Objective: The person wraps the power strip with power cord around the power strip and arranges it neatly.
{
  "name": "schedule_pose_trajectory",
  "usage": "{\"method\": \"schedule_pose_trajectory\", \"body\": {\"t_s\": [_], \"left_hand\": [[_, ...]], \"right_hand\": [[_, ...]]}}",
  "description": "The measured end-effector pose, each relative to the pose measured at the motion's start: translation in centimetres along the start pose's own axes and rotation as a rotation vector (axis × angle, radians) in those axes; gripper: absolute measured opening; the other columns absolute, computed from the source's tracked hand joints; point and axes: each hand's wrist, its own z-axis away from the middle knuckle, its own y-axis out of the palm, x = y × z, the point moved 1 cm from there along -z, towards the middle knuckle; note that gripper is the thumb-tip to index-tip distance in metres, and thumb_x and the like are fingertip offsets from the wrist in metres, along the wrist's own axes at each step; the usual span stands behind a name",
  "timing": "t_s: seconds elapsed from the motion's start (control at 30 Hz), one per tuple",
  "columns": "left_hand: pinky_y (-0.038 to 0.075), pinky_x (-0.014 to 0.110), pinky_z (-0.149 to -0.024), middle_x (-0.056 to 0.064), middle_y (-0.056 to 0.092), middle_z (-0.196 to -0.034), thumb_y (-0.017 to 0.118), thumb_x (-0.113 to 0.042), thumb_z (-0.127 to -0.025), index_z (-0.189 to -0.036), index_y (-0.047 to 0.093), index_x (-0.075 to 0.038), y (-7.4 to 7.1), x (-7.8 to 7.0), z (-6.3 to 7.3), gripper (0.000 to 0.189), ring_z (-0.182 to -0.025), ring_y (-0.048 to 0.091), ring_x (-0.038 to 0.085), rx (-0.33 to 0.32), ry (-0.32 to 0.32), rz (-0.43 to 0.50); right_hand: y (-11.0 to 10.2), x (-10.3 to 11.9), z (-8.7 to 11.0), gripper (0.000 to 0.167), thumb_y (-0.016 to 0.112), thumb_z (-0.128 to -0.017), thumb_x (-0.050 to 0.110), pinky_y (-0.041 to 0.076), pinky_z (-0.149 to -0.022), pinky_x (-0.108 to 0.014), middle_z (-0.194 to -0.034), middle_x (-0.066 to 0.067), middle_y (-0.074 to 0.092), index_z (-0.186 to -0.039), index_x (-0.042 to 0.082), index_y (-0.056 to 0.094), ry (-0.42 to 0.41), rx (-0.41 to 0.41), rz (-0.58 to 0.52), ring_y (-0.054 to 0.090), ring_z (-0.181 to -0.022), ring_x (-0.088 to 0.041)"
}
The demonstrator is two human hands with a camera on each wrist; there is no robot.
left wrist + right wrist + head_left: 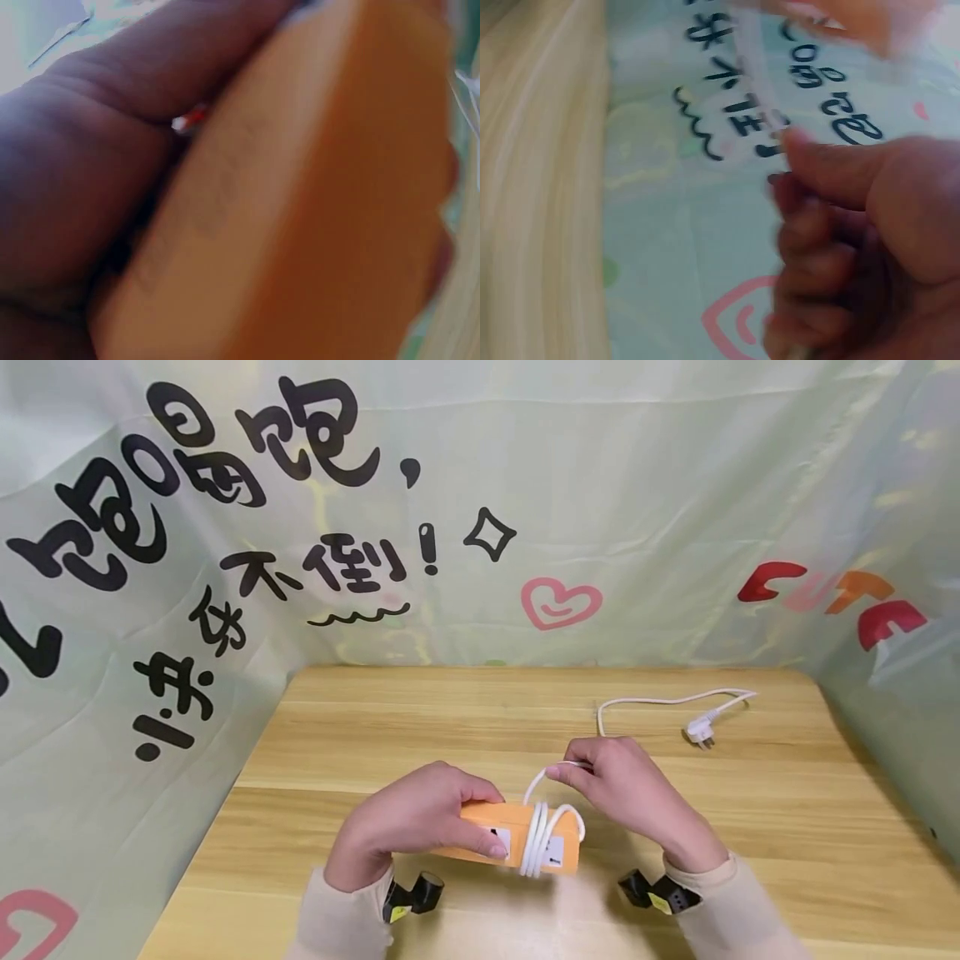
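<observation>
**White flexible cord [534, 847] looped round orange plastic power strip [517, 817]**

At far left, bold black lettering [337, 564] marks a pale green fabric backdrop [480, 452] behind a light wood-grain surface [375, 735]. A bare left hand [420, 814], its beige sleeve [337, 914] bearing a small black camera [412, 897], is clamped on the left part of the strip, thumb across the face. The strip is at front centre, over the surface; whether it touches cannot be told. Several turns of cord circle its right half, just beside the thumb. To the right, the bare right hand [626, 789] pinches the cord, thumb and forefinger together, near the strip but apart from it. Beyond that hand, the cord bends across the surface to a white pronged plug [701, 729]. Farthest right, red, pink and orange "CUTE" letters [892, 620] decorate the backdrop.
</observation>
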Motion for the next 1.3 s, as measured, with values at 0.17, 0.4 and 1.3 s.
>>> {"method": "schedule_pose_trajectory", "body": {"t_s": [0.17,0.4,1.3], "left_hand": [[0.044,0.020,-0.062,-0.019,0.057,-0.070,0.085,-0.041,-0.085,-0.090,0.074,-0.026,0.8,0.0,-0.8,0.019,-0.062,0.049,0.001,0.016,-0.050,-0.175],[0.040,0.026,-0.058,-0.012,0.055,-0.064,0.086,-0.041,-0.085,-0.079,0.067,-0.025,1.6,0.6,-1.7,0.026,-0.058,0.048,0.008,-0.095,-0.254,-0.240],[0.047,0.033,-0.063,-0.002,0.066,-0.078,0.079,-0.053,-0.090,-0.099,0.076,-0.018,-0.5,1.0,-1.2,0.036,-0.069,0.058,0.017,-0.559,-0.410,-0.008]], "right_hand": [[-0.5,0.4,0.2,0.014,0.074,-0.100,0.021,0.041,-0.058,-0.024,-0.072,0.015,0.059,-0.087,0.023,0.076,-0.043,0.015,-0.048,0.044,-0.059,-0.002],[0.4,1.6,0.5,0.023,0.086,-0.089,0.024,0.040,-0.055,-0.022,-0.068,0.018,0.060,-0.072,0.027,0.070,-0.111,-0.199,0.062,0.043,-0.058,0.002],[1.5,4.2,1.2,0.024,0.068,-0.103,0.021,0.041,-0.055,-0.023,-0.068,0.015,0.051,-0.080,0.024,0.065,-0.055,-0.172,-0.245,0.045,-0.060,0.001]]}}
